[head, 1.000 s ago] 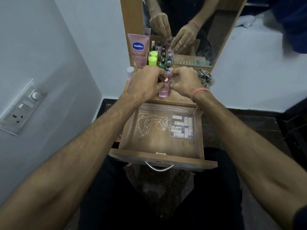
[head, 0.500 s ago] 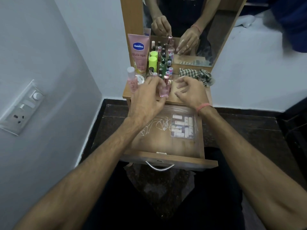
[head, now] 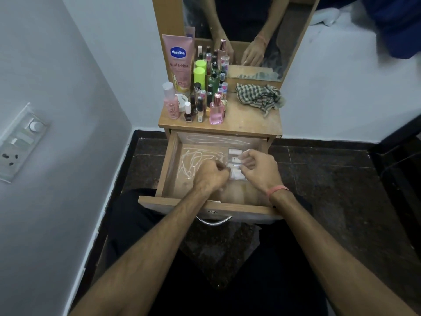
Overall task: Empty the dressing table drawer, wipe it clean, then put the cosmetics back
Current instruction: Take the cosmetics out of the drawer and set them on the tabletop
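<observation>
Fingers of my left hand (head: 210, 175) and right hand (head: 262, 171) curl at the clear packet of small white items (head: 235, 164) in the open drawer (head: 169, 165); I cannot tell whether either actually pinches it. Up on the tabletop (head: 246, 120) stand the pink perfume bottle (head: 216, 110), the Vaseline tube (head: 178, 62) and the checked cloth (head: 259, 96).

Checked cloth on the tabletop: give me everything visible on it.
The checked cloth is a crumpled rag, woven-looking, in a dark green and pale check, with frayed edges. It lies bunched on the right rear of the wooden tabletop, just below the mirror, clear to the right of the bottle cluster. Neither hand touches it; both are down in the open drawer.
</observation>
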Tool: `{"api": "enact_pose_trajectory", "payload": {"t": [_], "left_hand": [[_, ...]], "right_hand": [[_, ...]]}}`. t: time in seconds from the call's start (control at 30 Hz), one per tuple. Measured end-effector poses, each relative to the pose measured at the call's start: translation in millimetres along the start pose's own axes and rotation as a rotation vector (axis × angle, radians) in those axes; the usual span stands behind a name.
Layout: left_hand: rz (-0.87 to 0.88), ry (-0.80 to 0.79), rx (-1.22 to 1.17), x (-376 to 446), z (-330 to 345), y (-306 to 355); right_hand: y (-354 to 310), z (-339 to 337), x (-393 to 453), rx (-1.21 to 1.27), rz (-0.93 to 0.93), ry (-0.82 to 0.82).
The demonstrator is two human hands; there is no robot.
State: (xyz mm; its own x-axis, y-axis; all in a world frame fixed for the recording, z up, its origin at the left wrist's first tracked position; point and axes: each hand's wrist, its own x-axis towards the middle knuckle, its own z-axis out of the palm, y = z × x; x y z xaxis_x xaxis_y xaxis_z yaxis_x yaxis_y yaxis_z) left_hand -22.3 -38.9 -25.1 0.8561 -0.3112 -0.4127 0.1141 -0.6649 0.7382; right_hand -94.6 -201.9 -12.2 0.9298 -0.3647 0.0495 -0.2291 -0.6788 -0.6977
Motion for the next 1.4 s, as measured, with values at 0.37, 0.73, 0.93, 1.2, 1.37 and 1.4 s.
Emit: {"api": "enact_pose_trajectory", "payload": {"t": [0.37,0.73,0.93,1.2,1.37,1.4], "left_hand": [[-0.25,-0.053,-0.423,0.0,5.1,17.8],[-0.103,-0.027,-0.521,-32.7,-24.4,17.0],[0.01,-0.005,-0.685,-47.5,-45.2,26.8],[0.059,0.024,-0.803,-28.5,-24.2,69.7],[0.065,0.055,-0.759,-5.8,-14.7,90.2],[0.059,0.058,-0.737,-1.3,-13.1,91.1]], "right_hand": [[3.6,-3.2,-18.3,0.05,-0.112,0.041],[3.8,-16.5,-27.7,-0.079,-0.204,0.072],[-8.8,-33.5,-44.5,0.233,-0.168,0.052],[-2.9,-53.6,-11.5,0.283,-0.126,0.219],[-2.4,-63.0,16.9,0.225,-0.076,0.229],[-3.7,-64.1,20.3,0.214,-0.073,0.224]]}}
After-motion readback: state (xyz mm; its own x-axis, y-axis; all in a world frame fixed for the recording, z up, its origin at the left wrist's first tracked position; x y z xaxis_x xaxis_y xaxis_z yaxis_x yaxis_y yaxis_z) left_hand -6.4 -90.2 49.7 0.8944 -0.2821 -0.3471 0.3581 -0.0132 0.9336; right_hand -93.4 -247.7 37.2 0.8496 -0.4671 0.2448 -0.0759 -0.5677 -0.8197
